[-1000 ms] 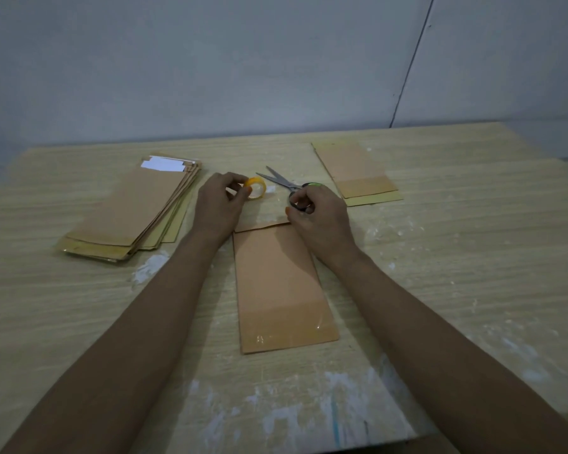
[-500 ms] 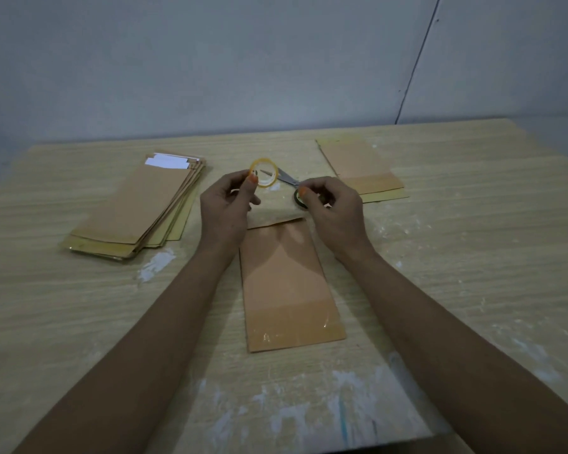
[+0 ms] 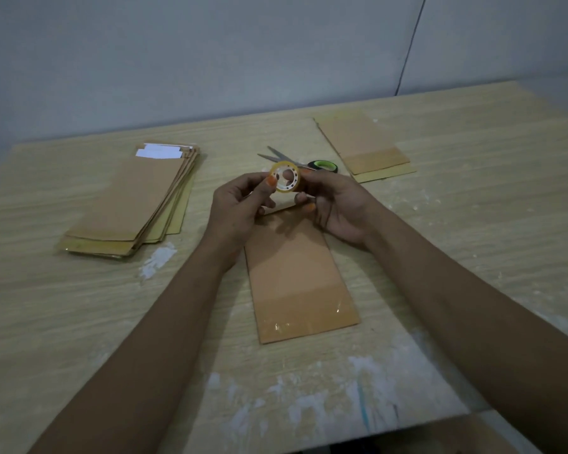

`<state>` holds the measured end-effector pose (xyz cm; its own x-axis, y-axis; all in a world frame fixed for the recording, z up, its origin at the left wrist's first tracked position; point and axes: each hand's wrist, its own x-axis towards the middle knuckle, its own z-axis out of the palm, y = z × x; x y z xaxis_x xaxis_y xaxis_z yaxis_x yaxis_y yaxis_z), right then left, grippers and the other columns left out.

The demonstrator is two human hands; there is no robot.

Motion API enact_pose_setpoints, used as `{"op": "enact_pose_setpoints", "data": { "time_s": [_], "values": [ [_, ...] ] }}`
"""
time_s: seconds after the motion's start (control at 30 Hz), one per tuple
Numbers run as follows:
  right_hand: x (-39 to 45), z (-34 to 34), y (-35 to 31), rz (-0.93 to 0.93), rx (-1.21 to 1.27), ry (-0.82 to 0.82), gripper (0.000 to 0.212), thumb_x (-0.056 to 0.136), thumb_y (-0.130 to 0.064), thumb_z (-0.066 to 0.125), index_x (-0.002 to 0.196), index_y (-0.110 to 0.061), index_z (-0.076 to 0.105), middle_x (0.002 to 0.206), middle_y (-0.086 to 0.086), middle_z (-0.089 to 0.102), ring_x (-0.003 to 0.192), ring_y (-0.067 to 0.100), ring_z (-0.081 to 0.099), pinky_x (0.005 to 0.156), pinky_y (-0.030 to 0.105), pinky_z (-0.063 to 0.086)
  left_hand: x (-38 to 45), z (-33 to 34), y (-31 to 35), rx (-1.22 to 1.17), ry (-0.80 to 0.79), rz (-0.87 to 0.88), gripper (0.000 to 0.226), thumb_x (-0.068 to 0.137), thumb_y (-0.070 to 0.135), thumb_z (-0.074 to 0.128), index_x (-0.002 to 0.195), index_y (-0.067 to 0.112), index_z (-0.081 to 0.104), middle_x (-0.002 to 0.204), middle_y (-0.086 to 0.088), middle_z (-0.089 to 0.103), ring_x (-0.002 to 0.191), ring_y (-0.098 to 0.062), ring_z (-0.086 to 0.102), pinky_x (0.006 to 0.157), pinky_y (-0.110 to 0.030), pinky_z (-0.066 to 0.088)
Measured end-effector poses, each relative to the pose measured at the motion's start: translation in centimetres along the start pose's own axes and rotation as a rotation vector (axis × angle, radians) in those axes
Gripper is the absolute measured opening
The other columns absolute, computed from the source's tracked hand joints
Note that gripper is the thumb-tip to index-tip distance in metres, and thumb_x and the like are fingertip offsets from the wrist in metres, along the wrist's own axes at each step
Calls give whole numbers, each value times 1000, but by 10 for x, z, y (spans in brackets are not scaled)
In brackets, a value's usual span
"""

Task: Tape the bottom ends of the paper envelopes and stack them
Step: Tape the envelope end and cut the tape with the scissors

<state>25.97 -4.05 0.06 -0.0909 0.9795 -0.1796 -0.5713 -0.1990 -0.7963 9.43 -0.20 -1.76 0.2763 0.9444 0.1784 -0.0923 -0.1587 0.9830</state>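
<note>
A small roll of clear tape [image 3: 285,177] is held up above the table between both hands. My left hand [image 3: 240,208] pinches its left rim with thumb and fingers, and my right hand [image 3: 336,206] grips its right side. Below them a brown paper envelope [image 3: 297,276] lies flat in the middle of the table, with shiny tape across its near end. A thick stack of envelopes [image 3: 135,204] sits at the left. A second, small pile of envelopes [image 3: 368,149] lies at the back right.
Scissors [image 3: 304,160] with green and black handles lie on the wooden table [image 3: 473,224] just behind the hands. White paint smears mark the table's near part. A grey wall rises behind the table's far edge.
My left hand lifted the tape roll off the table. My right hand let go of the scissors' handle and came to the roll; both hands hold it now.
</note>
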Motion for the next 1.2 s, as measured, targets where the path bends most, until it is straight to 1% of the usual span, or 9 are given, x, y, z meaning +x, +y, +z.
{"op": "enact_pose_setpoints", "data": {
  "time_s": [0.13, 0.27, 0.37, 0.57, 0.7, 0.83, 0.9, 1.07, 1.2],
  "values": [
    [-5, 1, -3, 17, 34, -16, 21, 98, -12, 47, 112, -1, 59, 77, 4, 62, 57, 8, 56, 46, 14, 44, 0, 3, 1, -40, -73, 0, 9, 96, 11, 61, 102, 7, 66, 82, -1, 69, 66, -9, 64, 65, -19, 49],
    [-4, 2, -4, 3, -14, -7, 17, 96, -13, 47, 96, -4, 61, 75, 5, 63, 56, 10, 56, 45, 16, 42, 1, 1, -1, -83, -103, 11, 11, 94, 7, 62, 104, 5, 65, 87, -6, 74, 72, -16, 69, 69, -23, 54],
    [-2, 0, -4, 10, -35, -4, 17, 90, -15, 50, 95, -3, 60, 77, 7, 61, 56, 13, 56, 45, 18, 43, 3, -1, -3, -60, -96, 33, 11, 93, 10, 66, 102, 13, 71, 86, -3, 74, 73, -17, 66, 73, -29, 51],
    [-5, 0, -8, 63, -138, 2, 40, 79, -35, 48, 97, -3, 64, 77, 9, 62, 58, 19, 53, 50, 24, 41, 1, 0, -1, -12, -94, 85, 20, 91, 4, 65, 111, 4, 68, 70, 10, 70, 62, -4, 56, 61, -16, 45],
    [-6, -1, -7, 93, -195, -9, 48, 70, -36, 52, 105, -4, 58, 77, 7, 63, 59, 20, 53, 53, 26, 40, 0, 0, 1, -6, -132, 87, 20, 92, 4, 65, 110, 10, 70, 73, 12, 70, 64, -2, 54, 62, -15, 44],
    [-6, 0, -7, 90, -262, -10, 25, 83, -25, 45, 86, -5, 61, 68, 5, 62, 57, 18, 52, 54, 27, 40, -3, 0, 2, -11, -163, 89, 23, 91, 4, 65, 113, 10, 69, 72, 12, 70, 63, -1, 52, 63, -14, 43],
    [-4, 0, -5, 69, -290, -6, 23, 90, -20, 41, 81, -7, 58, 64, 4, 61, 55, 18, 52, 50, 24, 42, -5, 1, 3, -23, -179, 85, 28, 92, 0, 62, 119, 5, 65, 68, 11, 69, 63, 2, 57, 63, -12, 44],
    [-2, 2, -3, 55, -276, 18, 19, 92, -17, 43, 83, -7, 57, 66, 6, 60, 53, 18, 53, 50, 23, 45, -5, 0, 4, -4, -197, 101, 27, 91, 0, 63, 118, -3, 66, 97, -13, 71, 83, -9, 67, 73, -19, 51],
    [0, -2, -2, 58, -152, -5, 20, 93, -17, 43, 87, -4, 57, 73, 9, 61, 58, 20, 59, 52, 24, 50, 1, 1, 0, -50, -171, 57, 25, 91, -3, 61, 115, 0, 62, 76, 5, 69, 63, 0, 60, 63, -14, 47]
  ]
}}
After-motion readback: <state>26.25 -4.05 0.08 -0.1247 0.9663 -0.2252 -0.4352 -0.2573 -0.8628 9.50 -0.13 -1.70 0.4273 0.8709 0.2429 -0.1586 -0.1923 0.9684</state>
